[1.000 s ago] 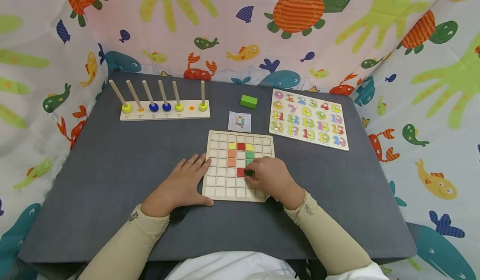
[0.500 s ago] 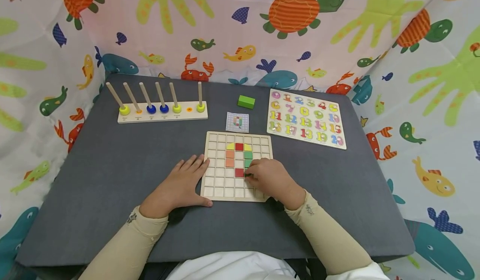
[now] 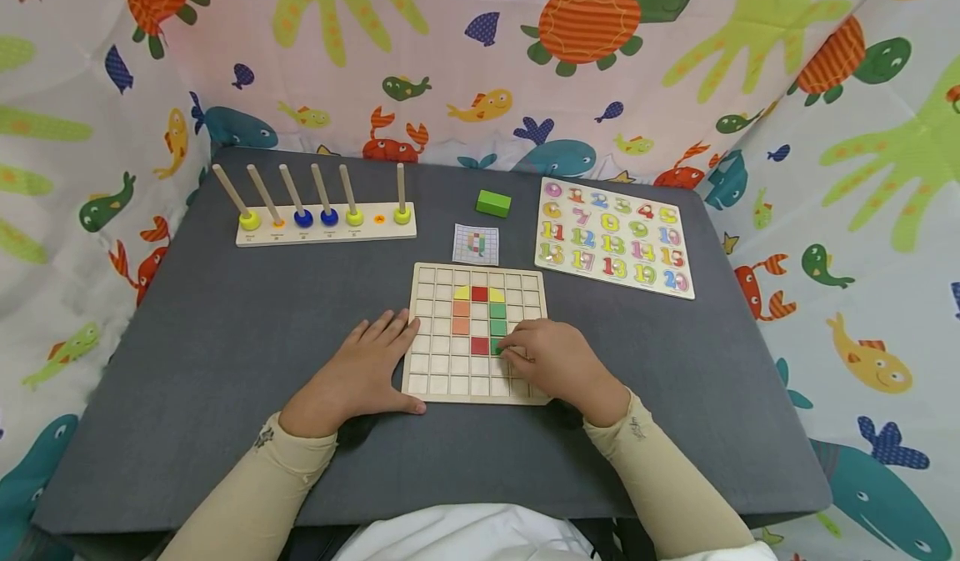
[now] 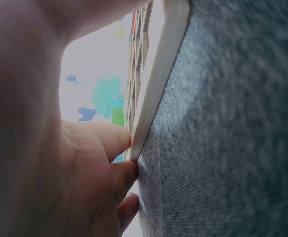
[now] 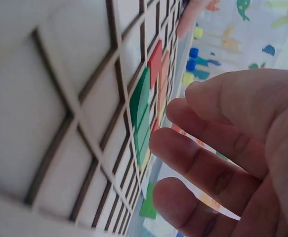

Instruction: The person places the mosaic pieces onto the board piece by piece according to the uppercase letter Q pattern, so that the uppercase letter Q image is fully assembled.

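Observation:
A wooden grid board (image 3: 438, 378) lies on the table with red, yellow, orange and green tiles in its cells. Beside its left edge my left hand (image 3: 365, 367) lies flat with fingers spread; fingertips touch that edge and the thumb is by the near corner. My right hand (image 3: 555, 357) is over the board's right half, fingers loosely bent, right by the lowest green tile (image 3: 495, 345). In the right wrist view the fingertips are apart from this green tile (image 5: 141, 101) and nothing is between them. Whether it is triangular or tilted, I cannot tell.
Behind the board lies a small pattern card (image 3: 476, 245), with a green block (image 3: 492, 203) farther back. A number puzzle board (image 3: 615, 237) lies to the right. At the back left stands a peg counting stand (image 3: 326, 224) with rings. A printed cloth (image 3: 450, 36) surrounds the table.
The right hand has brought the green tile down into the cell right of the lower red tile, let it go and drawn slightly to the right. The left hand has stayed put.

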The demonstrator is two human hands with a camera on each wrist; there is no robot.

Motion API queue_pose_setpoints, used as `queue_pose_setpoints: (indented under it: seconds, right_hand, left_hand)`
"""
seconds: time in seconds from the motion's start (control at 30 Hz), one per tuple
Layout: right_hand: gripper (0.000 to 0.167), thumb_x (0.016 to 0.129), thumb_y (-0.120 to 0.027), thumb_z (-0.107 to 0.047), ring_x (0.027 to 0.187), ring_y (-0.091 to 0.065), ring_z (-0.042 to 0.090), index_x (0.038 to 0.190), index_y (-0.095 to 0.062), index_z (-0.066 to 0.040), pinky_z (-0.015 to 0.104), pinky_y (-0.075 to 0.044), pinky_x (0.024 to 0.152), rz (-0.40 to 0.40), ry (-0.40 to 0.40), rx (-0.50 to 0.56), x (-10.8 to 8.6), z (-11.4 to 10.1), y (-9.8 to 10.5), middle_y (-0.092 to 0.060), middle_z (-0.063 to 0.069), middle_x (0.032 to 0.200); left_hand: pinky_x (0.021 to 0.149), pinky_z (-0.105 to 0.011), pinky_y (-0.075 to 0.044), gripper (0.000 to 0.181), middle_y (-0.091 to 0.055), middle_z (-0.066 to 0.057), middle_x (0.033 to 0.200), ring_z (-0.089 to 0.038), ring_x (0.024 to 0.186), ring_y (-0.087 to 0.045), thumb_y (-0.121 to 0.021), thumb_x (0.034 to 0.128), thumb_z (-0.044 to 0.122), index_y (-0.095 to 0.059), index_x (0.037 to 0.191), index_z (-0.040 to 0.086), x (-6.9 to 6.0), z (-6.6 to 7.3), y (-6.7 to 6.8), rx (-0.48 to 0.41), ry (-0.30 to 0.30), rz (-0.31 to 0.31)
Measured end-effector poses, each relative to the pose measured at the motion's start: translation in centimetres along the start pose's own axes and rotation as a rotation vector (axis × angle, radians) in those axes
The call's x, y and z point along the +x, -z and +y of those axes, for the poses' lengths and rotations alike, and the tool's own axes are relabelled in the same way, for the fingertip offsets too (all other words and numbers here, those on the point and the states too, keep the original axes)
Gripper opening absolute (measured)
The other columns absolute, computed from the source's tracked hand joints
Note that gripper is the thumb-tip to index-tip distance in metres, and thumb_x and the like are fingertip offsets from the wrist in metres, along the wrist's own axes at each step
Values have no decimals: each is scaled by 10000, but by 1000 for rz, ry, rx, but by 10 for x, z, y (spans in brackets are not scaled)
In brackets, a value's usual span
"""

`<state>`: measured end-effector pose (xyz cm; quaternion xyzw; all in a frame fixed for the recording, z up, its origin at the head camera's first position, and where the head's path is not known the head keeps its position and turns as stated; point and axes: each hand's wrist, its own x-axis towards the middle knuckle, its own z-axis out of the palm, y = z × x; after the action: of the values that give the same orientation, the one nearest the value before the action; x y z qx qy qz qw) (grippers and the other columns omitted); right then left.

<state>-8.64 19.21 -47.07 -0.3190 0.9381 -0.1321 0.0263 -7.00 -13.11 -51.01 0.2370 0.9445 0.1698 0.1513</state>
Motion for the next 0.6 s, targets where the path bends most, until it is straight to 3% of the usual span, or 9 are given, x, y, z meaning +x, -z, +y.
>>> queue_pose_setpoints:
  seconds: [0.23, 0.6]
  right_hand:
    - [197, 987, -783, -232, 1062, -723, 223, 1140, -849, -128, 462, -598, 897, 11, -107, 12, -15, 13, 9, -775, 28, 1126]
    - [196, 1000, -783, -249, 987, -708, 206, 1150, -841, -137, 479, -588, 878, 45, -233, 60, -44, 36, 14, -766, -2, 1112]
  left_hand:
    - [1261, -647, -120, 1319, -165, -179, 1760, -404, 1617, -135, -862, 758, 712, -230, 1706, 49, -1, 5, 6, -1, 6, -29]
    - [1263, -643, -128, 1304, -172, -178, 1760, -404, 1614, -150, -856, 771, 709, -234, 1704, 45, -3, 8, 11, 20, 15, -35]
